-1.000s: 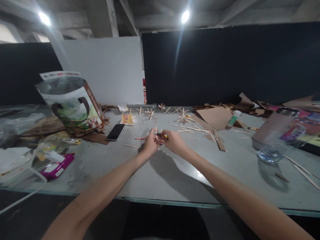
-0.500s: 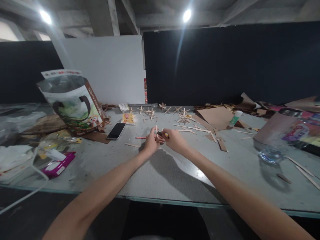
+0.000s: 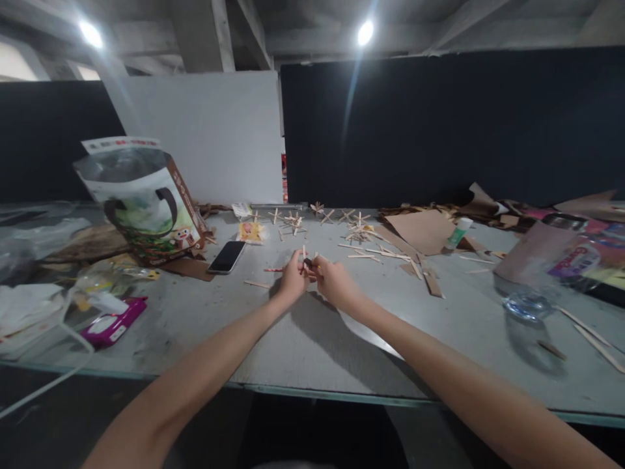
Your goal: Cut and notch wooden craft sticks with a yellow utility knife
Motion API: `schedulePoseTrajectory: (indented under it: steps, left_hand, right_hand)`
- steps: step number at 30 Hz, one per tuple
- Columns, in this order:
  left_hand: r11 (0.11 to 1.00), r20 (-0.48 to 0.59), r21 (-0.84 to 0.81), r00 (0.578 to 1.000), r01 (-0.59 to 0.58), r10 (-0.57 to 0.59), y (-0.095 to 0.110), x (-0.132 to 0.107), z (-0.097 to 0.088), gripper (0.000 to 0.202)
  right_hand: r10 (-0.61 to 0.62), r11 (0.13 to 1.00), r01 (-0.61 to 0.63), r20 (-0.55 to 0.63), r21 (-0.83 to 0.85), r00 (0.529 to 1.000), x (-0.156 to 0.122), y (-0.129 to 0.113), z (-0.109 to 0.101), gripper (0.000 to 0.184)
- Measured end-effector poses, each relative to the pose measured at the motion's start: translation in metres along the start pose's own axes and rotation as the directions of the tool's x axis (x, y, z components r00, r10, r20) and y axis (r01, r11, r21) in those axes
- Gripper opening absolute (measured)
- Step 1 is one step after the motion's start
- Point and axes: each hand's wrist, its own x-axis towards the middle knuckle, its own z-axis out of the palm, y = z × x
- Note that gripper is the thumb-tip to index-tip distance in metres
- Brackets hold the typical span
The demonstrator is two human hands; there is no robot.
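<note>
My left hand [image 3: 291, 281] and my right hand [image 3: 332, 282] meet over the middle of the grey table [image 3: 303, 339]. The left hand's fingers pinch thin wooden sticks [image 3: 304, 253] that poke up above them. My right hand is closed on a small dark tool [image 3: 308, 263] whose tip touches the sticks. Further back lie several finished star-shaped stick pieces [image 3: 293, 221] and loose sticks [image 3: 371, 251].
A black phone [image 3: 225, 256] lies left of my hands, beside a printed paper bag [image 3: 141, 202]. A pink packet [image 3: 113, 322] and plastic wrap sit at the left. Cardboard scraps [image 3: 422, 229], a green glue stick [image 3: 458, 232] and a clear plastic bottle [image 3: 547, 260] are at the right.
My right hand has shifted slightly left, closer to the left hand; the yellow part of the tool is now hidden. The left hand has stayed in place.
</note>
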Motion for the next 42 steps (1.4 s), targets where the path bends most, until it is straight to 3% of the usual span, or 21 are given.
schedulePoseTrajectory:
  steps: [6,16,24,30,42]
  left_hand:
    - [1.0,-0.007,-0.011,1.0,0.016,-0.017,-0.001,0.002,0.005,0.031]
    - [0.999,-0.036,0.039,0.999,-0.014,0.016,0.002,0.001,-0.003,0.039]
    - [0.994,-0.022,0.108,0.999,-0.024,0.026,0.001,0.007,-0.002,0.047]
    - [0.979,-0.014,0.198,0.998,-0.053,0.057,0.009,0.013,-0.008,0.045]
    - [0.908,-0.021,0.408,0.993,-0.097,0.116,0.013,0.016,-0.015,0.037]
  right_hand:
    - [-0.011,1.0,0.011,0.017,-0.001,1.0,0.016,0.003,-0.017,0.014]
    - [-0.024,0.997,0.029,-0.063,0.07,0.998,-0.01,0.001,0.022,0.037]
    - [0.004,0.976,0.034,-0.177,0.214,0.984,-0.009,0.017,0.036,0.031]
    - [0.04,0.957,0.026,-0.219,0.29,0.975,-0.005,0.014,0.036,0.024]
    - [0.095,0.916,0.017,-0.259,0.4,0.961,-0.009,0.011,0.032,0.029]
